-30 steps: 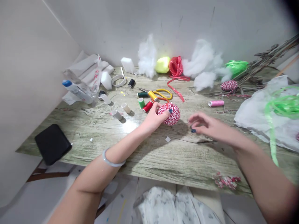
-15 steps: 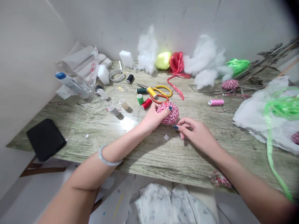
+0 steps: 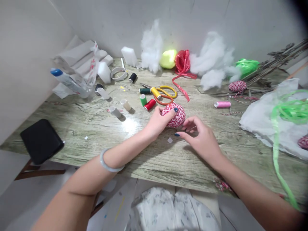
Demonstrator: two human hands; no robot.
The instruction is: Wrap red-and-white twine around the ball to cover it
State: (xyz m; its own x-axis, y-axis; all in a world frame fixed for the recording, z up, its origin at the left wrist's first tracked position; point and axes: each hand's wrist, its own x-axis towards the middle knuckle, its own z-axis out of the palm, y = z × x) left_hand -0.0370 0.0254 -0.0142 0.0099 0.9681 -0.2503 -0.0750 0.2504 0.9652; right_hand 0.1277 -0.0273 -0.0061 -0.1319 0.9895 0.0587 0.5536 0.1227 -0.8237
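A ball of red-and-white twine [image 3: 176,117] is held just above the wooden table by my left hand [image 3: 158,123], thumb on top and fingers curled around its far left side. My right hand [image 3: 201,134] is at the ball's lower right, thumb and fingers parted, with nothing visible between them. Its fingertips come close to the twine; whether they touch it I cannot tell. Behind the ball lie scissors [image 3: 166,99] with yellow and orange handles, and a red thread spool [image 3: 150,105], a green spool [image 3: 143,100] and a yellow spool [image 3: 156,92].
White stuffing [image 3: 209,61], a red ribbon roll [image 3: 183,61] and a yellow bundle [image 3: 168,59] line the wall. A pink spool [image 3: 222,105] and green ribbon [image 3: 276,138] lie right. On the left are a glue bottle [image 3: 69,84] and a black case [image 3: 42,141].
My right thumb has moved away from the fingers, so that hand has opened. My left hand keeps its hold on the twine ball. The view has shifted slightly.
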